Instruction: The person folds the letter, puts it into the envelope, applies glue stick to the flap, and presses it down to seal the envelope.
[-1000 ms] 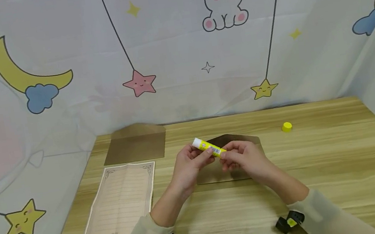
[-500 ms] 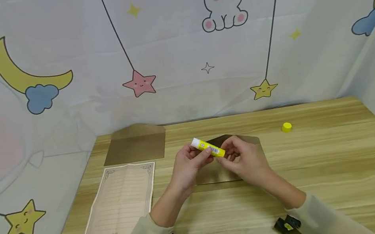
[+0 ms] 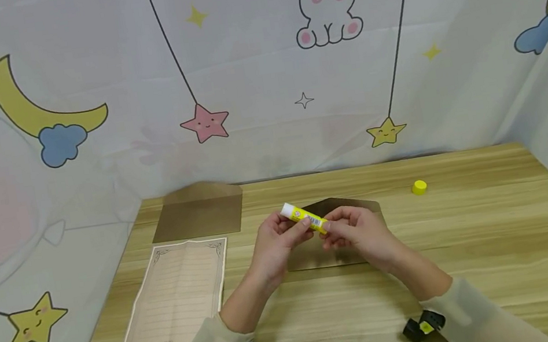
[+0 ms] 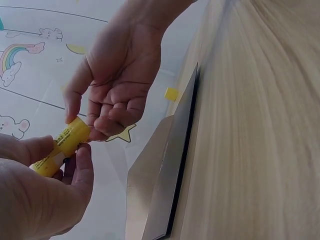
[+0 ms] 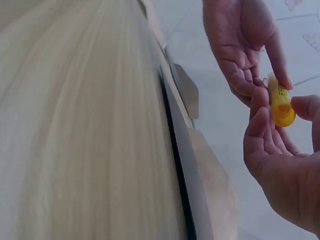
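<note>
Glue stick (image 3: 298,214) shows barcode (image 3: 315,221), other print blurred; my left hand (image 3: 275,248) and right hand (image 3: 369,237) pinch it. One open-flapped envelope (image 3: 197,217) occupies the desk's (image 3: 496,216) far-left corner.

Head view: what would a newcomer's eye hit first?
Likely the bright yellow glue stick, at centre, its white end tipped up, gripped by the left hand and right hand in front of the nearer envelope. Then the yellow cap, by itself toward the table's far right. Behind, the winking rabbit printed on the backdrop, top centre-right.
</note>
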The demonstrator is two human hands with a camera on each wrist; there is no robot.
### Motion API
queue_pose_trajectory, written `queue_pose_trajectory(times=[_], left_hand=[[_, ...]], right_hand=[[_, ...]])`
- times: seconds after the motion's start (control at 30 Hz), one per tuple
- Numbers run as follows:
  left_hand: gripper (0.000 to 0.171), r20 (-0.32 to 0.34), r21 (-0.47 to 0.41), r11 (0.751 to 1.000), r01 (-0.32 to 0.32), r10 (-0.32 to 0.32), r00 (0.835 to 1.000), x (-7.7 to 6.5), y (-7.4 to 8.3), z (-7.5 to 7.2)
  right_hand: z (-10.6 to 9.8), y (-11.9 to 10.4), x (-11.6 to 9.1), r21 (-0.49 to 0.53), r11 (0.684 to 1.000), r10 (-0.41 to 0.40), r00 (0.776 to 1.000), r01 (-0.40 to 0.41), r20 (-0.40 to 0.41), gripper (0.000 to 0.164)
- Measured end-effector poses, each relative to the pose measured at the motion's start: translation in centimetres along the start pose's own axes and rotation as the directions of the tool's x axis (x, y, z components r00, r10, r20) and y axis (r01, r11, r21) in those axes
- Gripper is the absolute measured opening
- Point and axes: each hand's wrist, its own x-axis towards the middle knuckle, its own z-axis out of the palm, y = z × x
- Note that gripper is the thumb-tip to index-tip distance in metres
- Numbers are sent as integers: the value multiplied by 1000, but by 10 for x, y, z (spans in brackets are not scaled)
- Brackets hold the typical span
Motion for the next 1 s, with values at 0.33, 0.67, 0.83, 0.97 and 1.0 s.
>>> queue_pose_trajectory(times=[0.33,0.67,0.83,0.97,1.0], left_hand=[[28,-13,-15,1000,-1,0,1000,0,0,-1],[29,17,5,1000,-3,3,1000,0,0,0],[29,11,-1,1000,-6,6,1000,0,-1,0],[29,-4,-13,1000,-9,9,1000,1,-2,-1],[28,-7,-16,1000,-9,9,1000,1,-2,-1]], right_hand=[[10,-1,-5,-486,823,-376,923,294,-79,26],[-2,0,1,-25,999,-22,1000,22,14,25],[-1,-2,0,11,1000,10,1000,-10,21,27],[3,-2,-2,-158,980,-128,992,124,-14,36],[4,-2,-2,-214,963,-172,985,163,-25,36]])
